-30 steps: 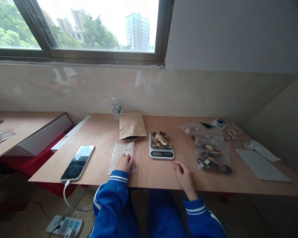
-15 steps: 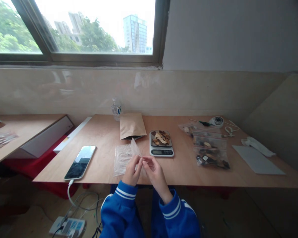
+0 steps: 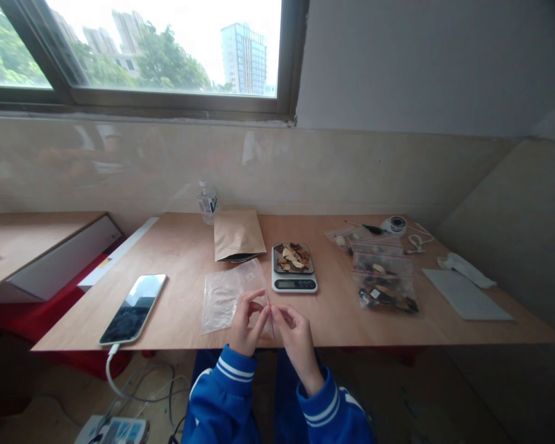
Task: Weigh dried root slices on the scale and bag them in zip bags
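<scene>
- The clear zip bag [image 3: 235, 285] lies toward the near edge of the surface [image 3: 337, 308], in front of the brown pouch [image 3: 238, 235] and left of the kitchen scale [image 3: 295, 283].
- The left hand [image 3: 247, 322] has its thumb and fingers [image 3: 251, 297] closed in a pinch on the bag's red strip [image 3: 272, 324].
- The right hand [image 3: 296, 333] pinches the same strip from the other side, so the two sets of fingertips meet there, almost touching.
- The key relation: the strip stands between the hands and runs roughly near to far, its far end tilted slightly left, while the bag's body spreads leftward from it.
- The left hand is therefore nearer the body and covers part of its near right side; the right hand reaches only the strip edge.
- Whether the bag's mouth is parted cannot be told, since the fingers hide it; how far the strip edge is raised is unclear too.
- Dried pieces [image 3: 293, 256] sit heaped on the scale's plate, just beyond the hands; neither hand touches them.
- Well apart to the left lies a phone [image 3: 134, 308], and to the right are filled zip bags [image 3: 385, 283].
</scene>
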`<control>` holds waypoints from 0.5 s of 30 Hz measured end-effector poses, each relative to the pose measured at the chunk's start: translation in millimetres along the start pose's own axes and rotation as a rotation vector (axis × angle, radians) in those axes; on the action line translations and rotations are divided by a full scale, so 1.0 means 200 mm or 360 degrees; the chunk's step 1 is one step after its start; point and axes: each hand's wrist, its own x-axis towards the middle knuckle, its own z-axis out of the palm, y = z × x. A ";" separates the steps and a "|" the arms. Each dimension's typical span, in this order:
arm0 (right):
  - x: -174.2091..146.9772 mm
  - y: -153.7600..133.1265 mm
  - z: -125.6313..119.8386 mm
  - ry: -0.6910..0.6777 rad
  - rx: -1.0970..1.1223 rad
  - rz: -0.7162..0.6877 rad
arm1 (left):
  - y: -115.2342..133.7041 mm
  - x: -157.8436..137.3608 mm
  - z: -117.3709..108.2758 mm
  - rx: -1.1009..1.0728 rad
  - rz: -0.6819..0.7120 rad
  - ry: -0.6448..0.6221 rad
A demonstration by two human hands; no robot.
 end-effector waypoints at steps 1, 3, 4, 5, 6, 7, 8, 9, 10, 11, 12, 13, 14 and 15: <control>0.00 0.01 0.00 0.0004 -0.0011 -0.0001 | -0.01 0.00 0.00 0.0041 0.0030 -0.0008; 0.01 0.02 -0.01 0.0021 -0.0033 0.0009 | -0.02 0.01 0.00 0.0091 0.0099 0.0019; 0.02 0.02 -0.01 0.0038 -0.0047 0.0016 | -0.03 0.01 0.01 0.0103 0.0129 0.0052; 0.02 0.03 -0.02 0.0056 -0.0063 0.0019 | -0.03 0.00 0.01 0.0112 0.0149 0.0088; 0.02 0.03 -0.02 0.0073 -0.0080 0.0015 | -0.04 0.00 0.02 0.0116 0.0163 0.0121; 0.03 0.02 -0.02 0.0087 -0.0097 0.0007 | -0.04 0.00 0.02 0.0114 0.0170 0.0151; 0.03 0.02 -0.03 0.0100 -0.0110 -0.0004 | -0.04 0.00 0.03 0.0110 0.0169 0.0174; 0.04 0.02 -0.03 0.0110 -0.0114 -0.0016 | -0.05 0.00 0.03 0.0104 0.0165 0.0184; 0.04 0.02 -0.04 0.0115 -0.0109 -0.0024 | -0.05 0.01 0.04 0.0098 0.0161 0.0186; 0.05 0.01 -0.04 0.0119 -0.0099 -0.0030 | -0.05 0.01 0.04 0.0092 0.0158 0.0183; 0.05 0.01 -0.05 0.0126 -0.0088 -0.0035 | -0.05 0.02 0.04 0.0087 0.0157 0.0175; 0.05 0.01 -0.06 0.0134 -0.0081 -0.0041 | -0.05 0.03 0.04 0.0084 0.0157 0.0164; 0.06 0.02 -0.07 0.0139 -0.0080 -0.0049 | -0.04 0.04 0.05 0.0081 0.0161 0.0149; 0.06 0.02 -0.08 0.0141 -0.0083 -0.0054 | -0.04 0.05 0.05 0.0080 0.0163 0.0134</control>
